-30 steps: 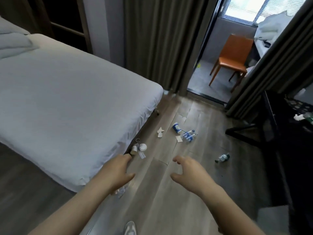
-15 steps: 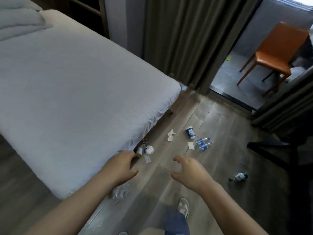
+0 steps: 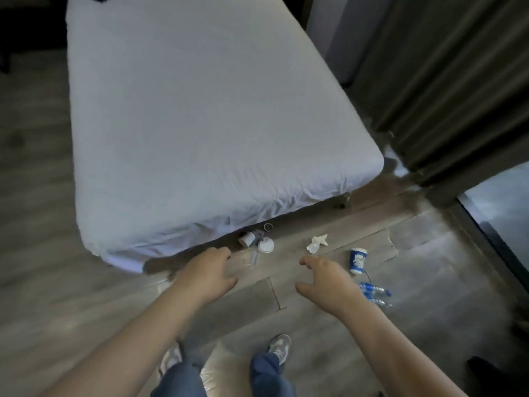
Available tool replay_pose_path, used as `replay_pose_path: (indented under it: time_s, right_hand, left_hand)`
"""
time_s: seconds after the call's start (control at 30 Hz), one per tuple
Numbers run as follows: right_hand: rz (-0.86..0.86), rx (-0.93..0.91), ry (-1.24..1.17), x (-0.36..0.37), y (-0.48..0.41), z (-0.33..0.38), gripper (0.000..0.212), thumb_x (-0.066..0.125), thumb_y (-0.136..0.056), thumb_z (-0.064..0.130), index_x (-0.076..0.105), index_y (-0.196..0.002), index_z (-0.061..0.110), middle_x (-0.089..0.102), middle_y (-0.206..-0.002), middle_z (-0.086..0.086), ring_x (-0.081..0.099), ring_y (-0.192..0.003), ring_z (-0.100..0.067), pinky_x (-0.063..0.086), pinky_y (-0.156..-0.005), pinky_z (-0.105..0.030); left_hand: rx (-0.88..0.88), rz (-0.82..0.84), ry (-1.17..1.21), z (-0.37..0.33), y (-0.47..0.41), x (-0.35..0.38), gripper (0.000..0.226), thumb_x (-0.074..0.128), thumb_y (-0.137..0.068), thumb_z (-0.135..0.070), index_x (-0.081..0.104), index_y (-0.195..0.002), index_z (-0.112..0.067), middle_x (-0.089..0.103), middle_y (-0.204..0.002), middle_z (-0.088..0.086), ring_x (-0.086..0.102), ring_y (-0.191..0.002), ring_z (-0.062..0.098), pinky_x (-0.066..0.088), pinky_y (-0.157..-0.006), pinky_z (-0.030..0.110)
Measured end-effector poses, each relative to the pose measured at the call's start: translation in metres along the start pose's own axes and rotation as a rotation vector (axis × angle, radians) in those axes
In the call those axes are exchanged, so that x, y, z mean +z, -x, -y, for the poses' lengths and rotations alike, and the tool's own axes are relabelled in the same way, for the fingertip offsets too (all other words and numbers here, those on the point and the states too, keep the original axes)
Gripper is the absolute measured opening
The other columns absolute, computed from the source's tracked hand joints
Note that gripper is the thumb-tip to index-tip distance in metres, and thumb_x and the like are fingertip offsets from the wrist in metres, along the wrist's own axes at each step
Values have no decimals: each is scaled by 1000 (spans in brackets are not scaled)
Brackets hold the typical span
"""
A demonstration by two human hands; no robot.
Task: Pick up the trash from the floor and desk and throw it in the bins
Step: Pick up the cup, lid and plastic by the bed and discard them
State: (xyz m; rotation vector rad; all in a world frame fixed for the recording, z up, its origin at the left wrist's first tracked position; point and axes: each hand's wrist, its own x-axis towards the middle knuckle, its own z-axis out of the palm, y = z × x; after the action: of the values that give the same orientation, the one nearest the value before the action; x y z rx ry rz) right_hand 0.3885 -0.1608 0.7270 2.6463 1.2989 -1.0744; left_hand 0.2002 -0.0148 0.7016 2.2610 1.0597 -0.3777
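bed [image 3: 200, 124] | left hand [image 3: 209, 270] loosely curled, empty, over floor | right hand [image 3: 329, 282] fingers half-spread, empty | bottles [image 3: 375, 293] on floor by right wrist | cup [image 3: 357, 260] lying beyond them | tissue [image 3: 317, 243], lid [image 3: 265, 245] near bed edge

Bedroom, prob. a hotel or guest rm. Main clue: a big bed [image 3: 200, 124] w/ a plain white sheet pulled tight over the mattress, filling most of the view. A short leg [image 3: 342, 202] shows under its near corner. Heavy dark curtains [image 3: 458, 81] hang full-length at the view's R, just past the bed. The floor [image 3: 71, 282] is grey wood-look planks, indoor type. At far R a dark door track [image 3: 486, 239] splits the planks from a paler, smoother surface [image 3: 503, 202], so a 2nd area opens off the rm. Litter on the planks by the bed is household stuff: paper cup [image 3: 357, 260], plastic bottles [image 3: 375, 293], tissue [image 3: 317, 243], white lid [image 3: 266, 245].
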Motion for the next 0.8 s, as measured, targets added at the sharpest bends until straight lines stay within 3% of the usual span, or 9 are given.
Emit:
replay_pose_path:
  time_s: [0.23,0.37,0.57,0.8]
  right_hand:
    - [106,-74,63,19,-53,-34,52,62,-84,37,47,-133,25,55,-131,0,58,-111,-16,49,-88,-28]
    - [154,-109,83,54,-92,-45,52,61,-85,35,47,-133,22,54,-131,-2,56,-114,-18,46,-90,-28]
    - [188,-135,59,140,-183,-78,45,61,-83,30,51,-126,20,56,-125,-4,56,-110,-19,47,-86,-27]
    - [157,-215,120,268,-323,-121,52,61,-85,37,47,-133,21,54,-128,-3,54,-115,-19,48,-92,-31]
  left_hand:
    - [-179,-34,104,6,-18,47,47,62,-84,-38,51,-124,-16,56,-121,6,53,-112,22,45,-89,31]
    - [-232,-38,127,27,-41,85,46,62,-85,-39,51,-122,-16,56,-122,5,53,-113,20,41,-86,27]
    - [-311,-75,124,76,-110,185,48,60,-85,-42,49,-125,-17,55,-124,3,54,-113,19,43,-91,28]
    - [-382,-77,112,162,-217,328,52,61,-85,-41,47,-129,-16,54,-125,7,56,-111,22,46,-92,31]
